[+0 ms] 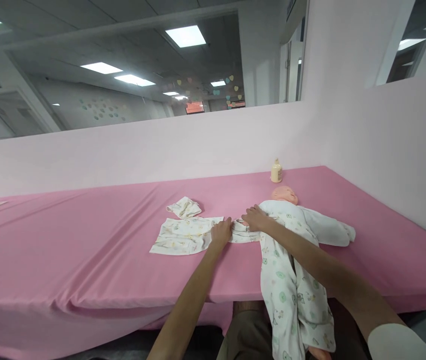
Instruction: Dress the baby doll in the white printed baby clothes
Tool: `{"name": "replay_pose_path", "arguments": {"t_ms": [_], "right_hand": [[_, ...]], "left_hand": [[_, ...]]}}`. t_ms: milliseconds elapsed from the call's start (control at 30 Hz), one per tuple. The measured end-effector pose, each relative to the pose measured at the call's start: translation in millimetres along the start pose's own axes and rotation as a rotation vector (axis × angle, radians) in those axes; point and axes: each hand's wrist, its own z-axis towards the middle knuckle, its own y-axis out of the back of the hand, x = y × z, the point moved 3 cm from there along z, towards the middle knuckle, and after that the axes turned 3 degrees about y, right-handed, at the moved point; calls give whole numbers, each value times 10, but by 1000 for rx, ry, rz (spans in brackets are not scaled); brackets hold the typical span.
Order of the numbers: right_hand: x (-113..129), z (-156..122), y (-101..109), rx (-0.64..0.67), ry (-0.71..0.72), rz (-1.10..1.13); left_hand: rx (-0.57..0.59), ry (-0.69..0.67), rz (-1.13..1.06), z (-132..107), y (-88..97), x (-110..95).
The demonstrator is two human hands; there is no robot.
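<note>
A baby doll (285, 194) lies on its back on the pink-covered table, its head toward the wall. It wears a white printed baby outfit (280, 280) whose legs hang over the front edge. My left hand (222, 232) is closed at the cuff end of the outfit's sleeve (246, 235), beside a flat white printed garment (182, 236). My right hand (257, 218) bends over the same sleeve nearer the doll's shoulder, fingers curled on the cloth. A bit of pinkish doll shows between my hands. The other white sleeve (329, 227) stretches out to the right.
A small crumpled printed cloth (184, 207) lies behind the flat garment. Near the wall stands a cream pump bottle (276, 171). The pink tablecloth (96, 240) has folds and drapes over the front edge. A wall with a window (141, 70) rises behind.
</note>
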Motion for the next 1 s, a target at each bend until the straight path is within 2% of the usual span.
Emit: {"name": "replay_pose_path", "arguments": {"t_ms": [233, 433, 733, 900, 1000], "right_hand": [[-220, -179, 111, -110, -33, -33], [-256, -167, 107, -139, -78, 1], [-188, -73, 124, -219, -100, 70], [-47, 8, 139, -238, -28, 115], [106, -9, 136, -225, 50, 141]], "left_hand": [[12, -7, -22, -15, 37, 8], [30, -29, -22, -21, 56, 26], [44, -25, -42, -18, 66, 24], [14, 4, -207, 81, 1, 95], [24, -68, -319, 135, 8, 146]]}}
